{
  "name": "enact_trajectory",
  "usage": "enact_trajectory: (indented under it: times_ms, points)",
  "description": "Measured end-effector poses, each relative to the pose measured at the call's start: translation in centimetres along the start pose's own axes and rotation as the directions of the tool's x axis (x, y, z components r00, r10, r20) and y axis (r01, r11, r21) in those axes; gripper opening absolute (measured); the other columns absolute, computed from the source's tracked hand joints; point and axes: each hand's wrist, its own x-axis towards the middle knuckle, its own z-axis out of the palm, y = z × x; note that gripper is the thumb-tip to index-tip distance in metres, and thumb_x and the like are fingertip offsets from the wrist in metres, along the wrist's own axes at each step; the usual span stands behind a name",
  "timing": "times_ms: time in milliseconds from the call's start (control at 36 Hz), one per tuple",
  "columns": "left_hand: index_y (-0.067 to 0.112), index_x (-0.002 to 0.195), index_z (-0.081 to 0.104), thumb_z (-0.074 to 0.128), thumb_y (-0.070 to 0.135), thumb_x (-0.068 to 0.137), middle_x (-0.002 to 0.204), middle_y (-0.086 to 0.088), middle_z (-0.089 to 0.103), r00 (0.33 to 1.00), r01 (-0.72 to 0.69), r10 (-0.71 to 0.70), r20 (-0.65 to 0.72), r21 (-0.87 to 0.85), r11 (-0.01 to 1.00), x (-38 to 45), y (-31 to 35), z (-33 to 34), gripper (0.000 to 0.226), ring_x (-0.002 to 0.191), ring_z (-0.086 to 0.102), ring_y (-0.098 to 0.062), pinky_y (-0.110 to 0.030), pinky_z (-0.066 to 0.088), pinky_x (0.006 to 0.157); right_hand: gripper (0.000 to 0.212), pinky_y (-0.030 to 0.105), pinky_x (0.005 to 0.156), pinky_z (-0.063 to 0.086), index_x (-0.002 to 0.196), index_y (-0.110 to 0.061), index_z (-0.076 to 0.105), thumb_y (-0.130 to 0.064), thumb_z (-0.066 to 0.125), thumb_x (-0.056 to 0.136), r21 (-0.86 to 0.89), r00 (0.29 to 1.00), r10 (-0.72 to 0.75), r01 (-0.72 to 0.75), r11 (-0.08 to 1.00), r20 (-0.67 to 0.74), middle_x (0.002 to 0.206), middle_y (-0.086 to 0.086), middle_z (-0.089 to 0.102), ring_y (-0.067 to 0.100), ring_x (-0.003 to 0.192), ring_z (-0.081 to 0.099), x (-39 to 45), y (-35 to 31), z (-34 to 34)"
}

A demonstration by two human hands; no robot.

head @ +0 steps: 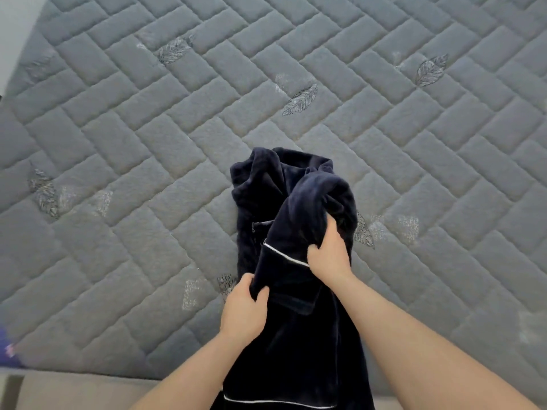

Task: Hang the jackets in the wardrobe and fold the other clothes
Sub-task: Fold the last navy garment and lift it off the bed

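A dark navy garment (pixel 284 220) lies bunched on the grey quilted mattress (pixel 148 149), near the edge closest to the person, and its lower part hangs off that edge between the two bare forearms. The fabric looks plush, and thin white piping runs along a hem or cuff near the middle of it, with another white line across the part that hangs down at the bottom of the view. Whether it is a jacket or some other piece of clothing I cannot tell from here.

The left hand (pixel 244 312) has a closed grip on a fold of the garment at its left side, thumb on top and fingers tucked under the cloth. The right hand (pixel 328 253) sits further up and to the right, its grip also closed, fingers buried in a thick raised bundle of the fabric just above the white piping. That bundle stands lifted off the mattress, while the upper part of the garment, with what looks like a collar, rests flat on the bed beyond the hands.

The mattress surface shows a herringbone pattern of stitched rectangles with embroidered leaf motifs (pixel 300 100) scattered over it. A beige strip (pixel 74 392) runs along the near edge, lower left, and a blurred blue-purple shape (pixel 7 350) sits at the far left border.
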Motion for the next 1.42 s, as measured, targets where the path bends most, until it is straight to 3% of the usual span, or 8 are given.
enact_trajectory:
  times_ms: [333,444,639,861,972,1056,1250,1417]
  points:
    - [0.027,0.133,0.047,0.076,0.04,0.084,0.127,0.007,0.038,0.97,0.237,-0.235,-0.07,0.016,0.971,-0.6,-4.9,-2.6,0.058,0.117,0.055,-0.018,-0.039,0.046,0.104,0.084,0.021,0.074,0.05,0.15,-0.027,0.031,-0.05,0.076,0.083,0.066,0.989,0.146,-0.148,0.987,0.034,0.114,-0.018,0.057,0.002,0.098,0.061,-5.3,6.2,-0.6]
    - [0.032,0.128,0.047,0.077,0.037,0.083,0.127,0.008,0.041,0.981,0.185,-0.186,-0.059,-0.021,0.983,-1.8,-5.6,-2.7,0.054,0.123,0.051,-0.015,-0.037,0.045,0.105,0.02,0.021,0.06,0.038,0.093,-0.04,0.049,-0.031,0.064,0.084,0.174,0.973,0.205,-0.221,0.96,0.104,0.079,-0.013,0.052,0.007,0.063,0.049,-5.0,5.6,-0.5]
    - [0.034,0.121,0.058,0.075,0.041,0.083,0.124,0.017,0.05,0.989,-0.037,-0.001,-0.15,-0.249,0.968,0.5,1.0,-3.3,0.042,0.117,0.051,0.002,-0.028,0.045,0.099,0.024,0.032,0.056,0.028,0.059,-0.027,0.033,-0.033,0.056,0.054,0.098,0.904,0.119,-0.174,0.98,0.411,0.059,-0.011,0.034,0.01,0.055,0.029,-5.2,4.5,-0.5]
    - [0.037,0.158,0.021,0.075,0.091,0.045,0.145,0.014,0.045,0.916,0.149,-0.115,0.383,-0.06,0.987,4.1,8.2,-2.8,0.136,0.127,0.046,-0.009,-0.032,0.037,0.104,0.027,0.021,0.049,0.029,0.073,-0.028,0.044,-0.025,0.06,0.051,-0.05,0.734,0.2,-0.222,0.974,0.649,0.059,-0.014,0.04,0.008,0.057,0.033,-6.3,5.3,-2.0]
    - [0.028,0.136,0.062,0.08,0.084,0.055,0.125,0.008,0.072,0.749,0.33,-0.163,0.642,-0.148,0.932,5.3,9.5,-2.7,0.101,0.113,0.069,-0.015,-0.038,0.049,0.102,0.026,0.027,0.049,0.02,0.064,-0.024,0.027,-0.017,0.05,0.054,-0.147,0.554,0.155,-0.058,0.987,0.818,0.056,-0.008,0.027,0.016,0.054,0.019,-6.7,4.6,-2.1]
    - [0.024,0.119,0.071,0.091,0.057,0.063,0.103,0.007,0.079,0.812,0.265,-0.116,0.572,-0.185,0.946,5.2,9.6,-2.0,0.068,0.095,0.076,-0.013,-0.038,0.057,0.093,0.031,0.031,0.051,0.015,0.062,-0.022,0.018,-0.012,0.047,0.054,-0.182,0.462,0.119,0.094,0.979,0.879,0.06,-0.007,0.021,0.016,0.057,0.015,-7.0,4.7,-1.6]
    - [0.037,0.113,0.064,0.079,0.037,0.072,0.1,0.019,0.073,0.985,-0.011,-0.07,-0.159,-0.459,0.888,3.7,7.0,-1.2,0.043,0.092,0.068,0.003,-0.021,0.052,0.081,0.03,0.026,0.048,0.022,0.063,-0.026,0.025,-0.02,0.051,0.05,-0.21,0.627,0.261,-0.156,0.965,0.734,0.06,-0.008,0.024,0.015,0.056,0.019,-5.4,6.7,-2.9]
    - [0.033,0.123,0.045,0.084,0.057,0.073,0.107,0.019,0.065,0.984,0.177,-0.171,0.057,-0.127,0.976,2.6,0.5,-1.7,0.067,0.092,0.065,0.002,-0.012,0.045,0.068,0.02,0.026,0.053,0.04,0.066,-0.026,0.046,-0.033,0.054,0.082,-0.287,0.87,0.259,-0.144,0.947,0.42,0.05,-0.011,0.048,0.008,0.047,0.043,-7.2,10.5,-1.2]
